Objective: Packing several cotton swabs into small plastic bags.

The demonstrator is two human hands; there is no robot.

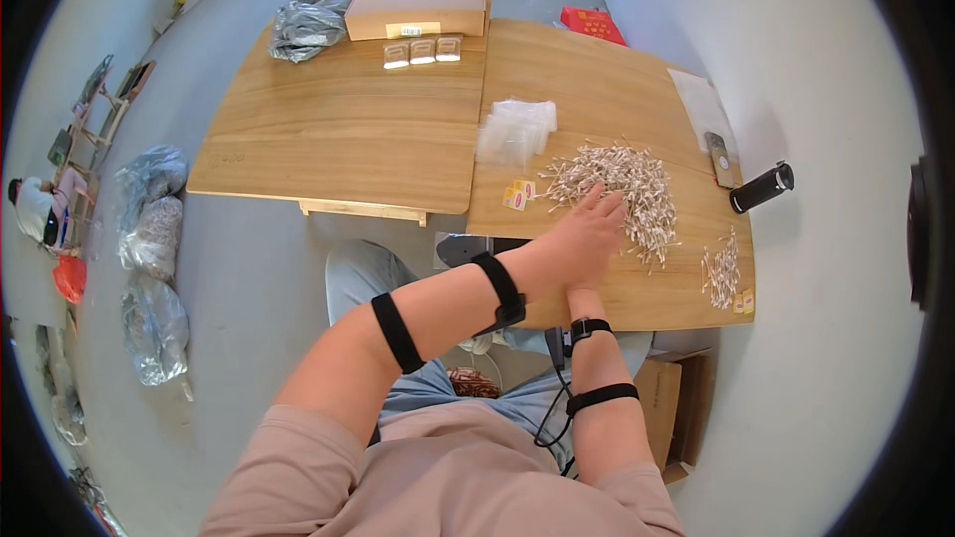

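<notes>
The large pile of cotton swabs [647,194] is lying loose on the right part of the wooden table [662,303], and the left hand [589,237] is resting over its near side. Its fingers are looking stretched and mostly close together; I cannot tell if they are pinching any swab. The right hand [581,297] is hiding under the left, so its fingers I cannot tell.

Because the 2 arms are crossing, the hands could be disturbing each other, and 1 of them could be pushing swabs where the eyes are not seeing. A wide sweep could be rolling loose swabs over the near edge, since no rim is showing there. Toward the right, it could be mixing them with the smaller swab pile [720,271]. On the left, small yellow-and-white cards [516,195] are lying just beside the pile, so a careless wrist could be scattering them. The thin clear bags [515,134] could be sliding too, if touched.
</notes>
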